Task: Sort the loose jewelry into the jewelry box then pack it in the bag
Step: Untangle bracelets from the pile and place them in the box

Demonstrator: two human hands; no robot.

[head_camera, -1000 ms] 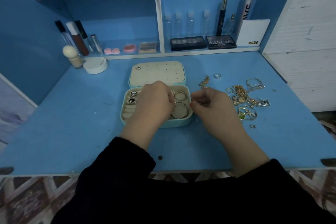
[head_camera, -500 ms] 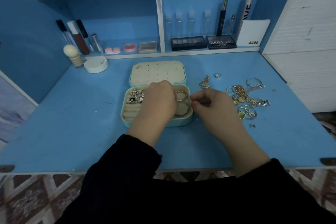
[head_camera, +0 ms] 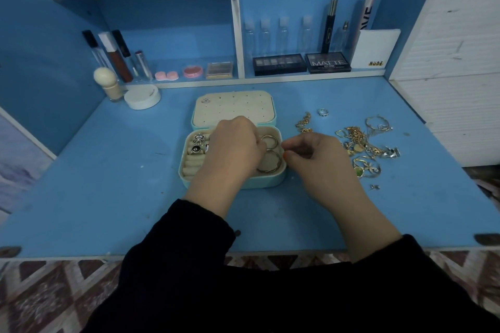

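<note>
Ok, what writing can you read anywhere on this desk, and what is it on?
"MATTE": lid of the right-hand black palette.
"NUDE": white card at the shelf's right end.
Tall tube behind the card: large letters, partly hidden, not readable.
Left-hand palette and round white tub: print too blurred to read.

Jewelry box (head_camera: pixel 270 182) mid-table (head_camera: pixel 108 184), loose jewelry (head_camera: pixel 362 143) to its right.

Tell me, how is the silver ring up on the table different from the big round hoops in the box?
The silver ring is small and silvery; the hoops are larger, thin and gold-coloured. The ring lies loose on the blue table, but the hoops sit inside the open jewelry box. The ring lies alone; the hoops sit together beside the left hand. Both are round.
</note>
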